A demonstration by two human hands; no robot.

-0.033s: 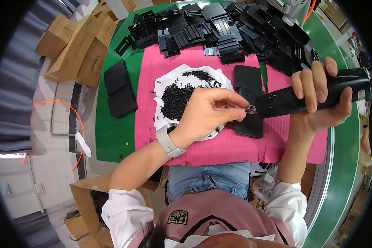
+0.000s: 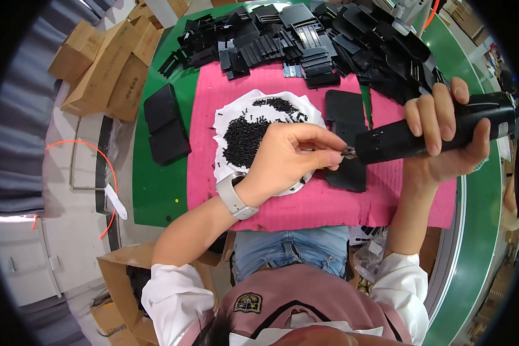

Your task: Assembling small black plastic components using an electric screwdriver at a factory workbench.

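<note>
While my right hand [image 2: 441,124] wraps the body of a black power tool [image 2: 395,141], my left hand [image 2: 291,153] pinches the metal tip [image 2: 349,152] between thumb and forefinger. My hands are apart from each other, linked only through the tool, which points toward 9 o'clock. Whether a screw sits in my pinch, I can't tell; my fingertips hide it.

Taking the white liner [image 2: 310,109] as my clock centre, its loose black screws [image 2: 245,141] lie under and beside my left hand. The flat black panel [image 2: 345,106] lies at 3 o'clock on the pink mat [image 2: 207,207], beneath the tool's tip; two more black plates [image 2: 167,124] lie at 9, and the heap of black parts [image 2: 317,57] spreads from 12 to 2.

I judge the step in hand to be fitting or adjusting something at the tip. The next move calls for a steady right wrist and a light, straight pinch.
</note>
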